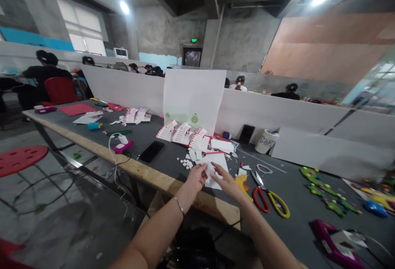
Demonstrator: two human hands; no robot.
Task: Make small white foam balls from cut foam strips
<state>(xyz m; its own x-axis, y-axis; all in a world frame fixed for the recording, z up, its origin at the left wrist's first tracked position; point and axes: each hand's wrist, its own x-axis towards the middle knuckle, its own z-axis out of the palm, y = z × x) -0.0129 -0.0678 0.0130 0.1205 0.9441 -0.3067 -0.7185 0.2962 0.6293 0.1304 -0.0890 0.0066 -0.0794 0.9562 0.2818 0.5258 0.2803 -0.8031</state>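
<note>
Both hands meet over a white sheet of paper point(220, 162) near the table's front edge. My left hand point(197, 175) is closed, its thumb and fingers pinching a small white piece of paper point(210, 170). From the other side, my right hand point(224, 179) has bent fingers on that same piece. Small white lumps point(186, 163) lie just left of the hands, with paper scraps point(194, 154) behind them. Three stepped white paper models with red edging point(182, 134) stand further back. Right of my hand are a yellow glue gun point(243, 186) and scissors point(262, 186) with red and yellow handles.
A black phone point(151, 151) lies left of the hands, near a purple power strip point(123, 146). A white board point(194, 100) stands behind the models. A white cup point(266, 142), green decorated pieces point(327, 190) and another purple power strip point(331, 242) are at right. People sit beyond the partition.
</note>
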